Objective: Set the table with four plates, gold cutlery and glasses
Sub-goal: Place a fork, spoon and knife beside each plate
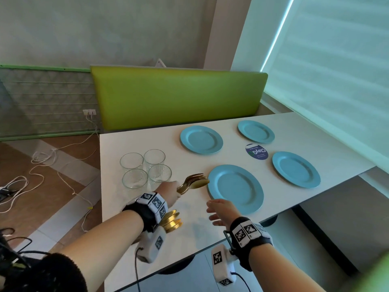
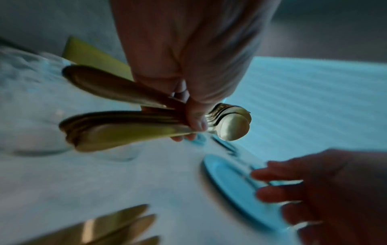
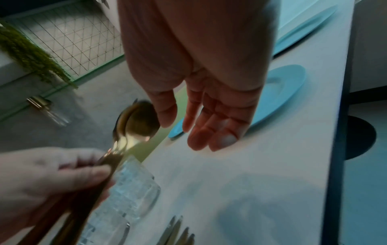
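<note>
— While you are holding that bundle of gold forks and spoons point(image 1: 192, 182) in your left hand point(image 1: 168, 191), what is worrying you?

— You are gripping several handles at once, fingers curled tight round them, heads fanning out toward the near plate point(image 1: 235, 189). I am judging that pulling one piece loose could drag the rest out, and they would be clattering onto the plate or the table point(image 1: 136, 142).

— And your right hand point(image 1: 221, 210)?

— It is hovering open just beside the near plate, fingers relaxed, holding nothing. If it is reaching across for a spoon, it may be clipping the plate rim.

— Where is everything else sitting?

— Four blue plates are lying on the right half; the four glasses point(image 1: 145, 169) are clustering on the left, touching or nearly so, just beyond your left hand. More gold pieces point(image 1: 171, 221) are lying under your left wrist; they look like knives, though I cannot tell for sure.

— Room to move?

— You are getting open table between the near plate and the near edge, and between the glasses and plates. The near plate is sitting close to the near edge, so nudging it is risky.
</note>
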Demonstrator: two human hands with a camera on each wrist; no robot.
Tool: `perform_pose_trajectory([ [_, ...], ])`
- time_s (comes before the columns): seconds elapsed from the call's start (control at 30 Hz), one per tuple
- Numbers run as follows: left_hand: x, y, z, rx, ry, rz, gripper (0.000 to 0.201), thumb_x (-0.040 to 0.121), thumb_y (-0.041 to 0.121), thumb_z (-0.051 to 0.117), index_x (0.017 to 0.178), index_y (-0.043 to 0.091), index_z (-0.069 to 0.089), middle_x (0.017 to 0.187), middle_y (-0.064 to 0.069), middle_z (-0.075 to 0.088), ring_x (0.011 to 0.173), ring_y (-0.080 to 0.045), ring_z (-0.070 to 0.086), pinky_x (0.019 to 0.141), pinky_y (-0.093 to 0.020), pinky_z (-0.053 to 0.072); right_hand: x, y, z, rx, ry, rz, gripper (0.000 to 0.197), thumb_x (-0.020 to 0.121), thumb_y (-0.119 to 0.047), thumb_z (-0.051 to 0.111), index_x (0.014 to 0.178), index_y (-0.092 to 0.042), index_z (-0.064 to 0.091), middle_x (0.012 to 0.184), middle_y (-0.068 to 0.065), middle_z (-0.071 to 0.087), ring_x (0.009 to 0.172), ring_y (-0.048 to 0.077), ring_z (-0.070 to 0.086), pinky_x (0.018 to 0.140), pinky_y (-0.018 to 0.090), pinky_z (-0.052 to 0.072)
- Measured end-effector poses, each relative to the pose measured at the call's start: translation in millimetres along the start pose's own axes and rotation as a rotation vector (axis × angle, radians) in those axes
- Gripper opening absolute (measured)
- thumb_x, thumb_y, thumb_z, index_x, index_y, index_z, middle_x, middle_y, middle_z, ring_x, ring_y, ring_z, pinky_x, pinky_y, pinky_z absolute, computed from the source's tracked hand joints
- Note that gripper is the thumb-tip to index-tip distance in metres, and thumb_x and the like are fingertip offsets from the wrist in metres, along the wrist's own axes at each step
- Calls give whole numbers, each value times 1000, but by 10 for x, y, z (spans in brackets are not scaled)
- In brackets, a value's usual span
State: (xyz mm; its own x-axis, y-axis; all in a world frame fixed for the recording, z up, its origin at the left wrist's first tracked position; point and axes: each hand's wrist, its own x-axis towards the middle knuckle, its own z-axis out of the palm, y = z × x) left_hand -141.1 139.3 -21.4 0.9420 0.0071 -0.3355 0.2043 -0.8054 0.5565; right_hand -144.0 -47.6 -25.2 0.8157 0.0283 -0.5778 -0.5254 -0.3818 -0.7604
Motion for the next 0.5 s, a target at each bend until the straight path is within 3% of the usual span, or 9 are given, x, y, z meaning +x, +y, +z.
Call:
perform_pose_trajectory([
  [0.07,13,214,22,-160,6,38,16,89,14,55,103,8,62,90,-5,69,79,-16,64,60,-19,42,-36,-104,7,22,-19,-46,15,95,-27,52,102,-15,55,84,0,60,63,13,54,57,23,45],
  [0.13,19,396,89,-300,-28,56,5,90,15,56,93,14,60,73,4,63,69,-12,60,59,-17,44,-47,-184,-15,59,-9,-94,15,96,-29,50,95,-16,57,82,0,61,61,13,54,56,23,45],
  [0.33,187,750,316,-527,-89,57,21,90,13,59,108,4,65,99,-11,69,87,-17,60,84,-29,50,9,-228,-271,149,92,-189,14,95,-15,52,86,-14,63,71,1,62,53,12,52,50,20,43],
  [0.5,403,995,445,-616,-130,26,27,86,11,65,111,1,64,103,-12,69,96,-22,64,93,-32,51,211,-188,-590,188,128,-173,10,93,-14,56,87,-13,63,69,1,61,53,12,53,48,18,44],
])
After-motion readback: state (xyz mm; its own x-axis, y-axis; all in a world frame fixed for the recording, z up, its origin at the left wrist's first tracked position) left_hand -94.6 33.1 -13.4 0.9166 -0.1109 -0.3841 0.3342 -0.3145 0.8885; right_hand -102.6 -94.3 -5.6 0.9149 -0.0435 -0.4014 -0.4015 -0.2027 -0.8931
